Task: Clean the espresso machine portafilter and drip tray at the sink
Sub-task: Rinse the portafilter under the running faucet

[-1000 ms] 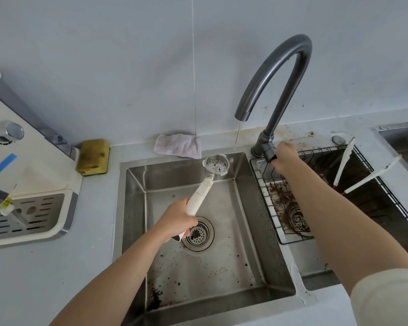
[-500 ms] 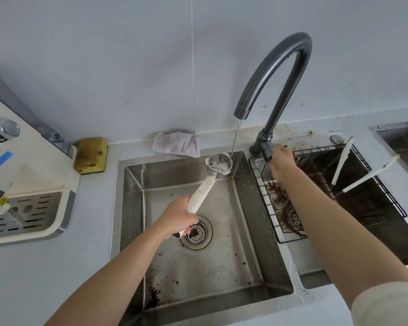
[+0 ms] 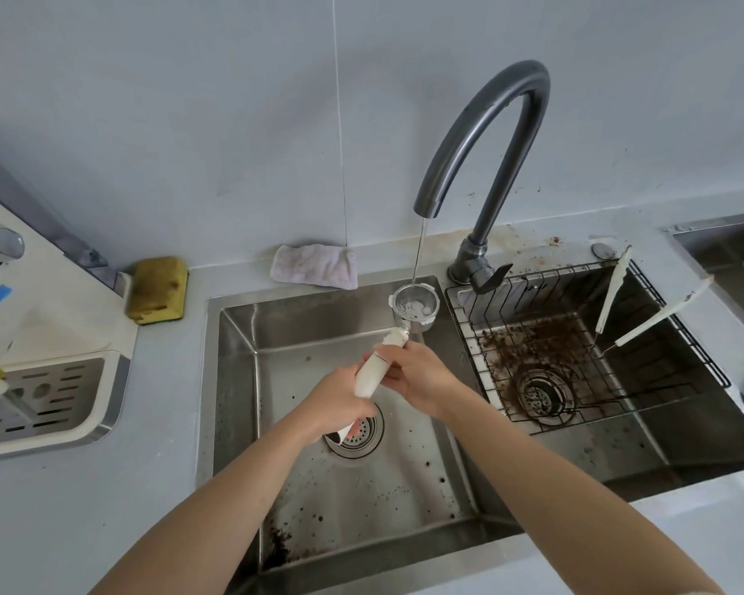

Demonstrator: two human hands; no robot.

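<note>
Both hands, left hand (image 3: 340, 401) and right hand (image 3: 417, 380), grip the portafilter (image 3: 413, 309) handle as I hold its basket just beyond them under the faucet (image 3: 486, 135) stream, best kept level to flush grounds.

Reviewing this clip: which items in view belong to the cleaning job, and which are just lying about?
Part of the job:
portafilter, held by left hand and right hand
faucet, running
left sink basin
drip tray, on the machine

Lying about:
sponge
cloth
wire basket
two white tools
</note>
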